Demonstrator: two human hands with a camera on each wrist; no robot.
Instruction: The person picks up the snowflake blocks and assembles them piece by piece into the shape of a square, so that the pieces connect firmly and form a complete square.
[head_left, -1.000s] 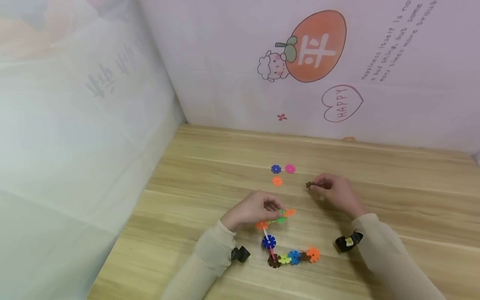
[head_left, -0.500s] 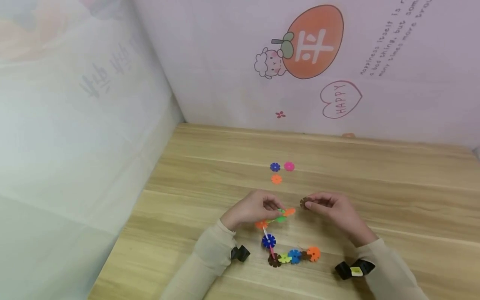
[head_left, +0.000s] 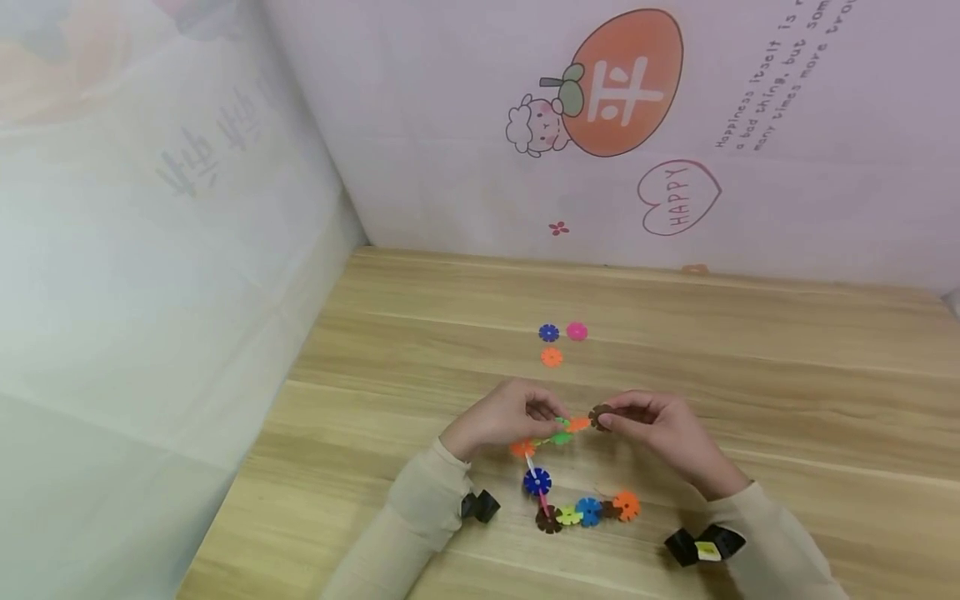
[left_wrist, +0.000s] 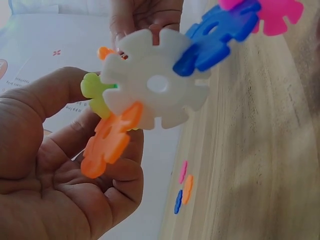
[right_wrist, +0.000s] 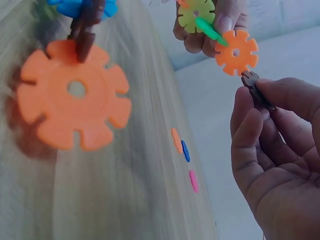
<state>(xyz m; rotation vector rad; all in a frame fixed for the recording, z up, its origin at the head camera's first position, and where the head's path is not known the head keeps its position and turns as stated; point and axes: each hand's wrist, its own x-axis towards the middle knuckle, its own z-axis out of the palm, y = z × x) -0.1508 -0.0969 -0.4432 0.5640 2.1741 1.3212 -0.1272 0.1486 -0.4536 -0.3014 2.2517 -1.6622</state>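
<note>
My left hand (head_left: 517, 414) pinches a chain of slotted plastic discs near its far end, around the green disc (head_left: 561, 437). Beyond those fingers an orange disc (right_wrist: 236, 52) forms the chain's tip. Between thumb and fingers my right hand (head_left: 660, 425) holds a brown slotted disc (right_wrist: 256, 90), its edge right at the orange disc's rim. From the left hand the chain bends toward me through a white disc (left_wrist: 157, 80) and a dark blue disc (head_left: 537, 482). It then runs right past a yellow disc (head_left: 569, 515) to an orange end disc (right_wrist: 75, 95).
Three loose discs lie farther back on the wooden table (head_left: 420, 333): a blue disc (head_left: 549, 332), a pink disc (head_left: 577, 332) and an orange disc (head_left: 551, 357). A printed cloth (head_left: 465, 150) hangs behind the table, and a pale sheet (head_left: 150, 333) stands along its left side.
My right hand has come toward me and leftward with the brown disc, bringing it up to the chain's orange tip. The left hand has kept its hold and place.
</note>
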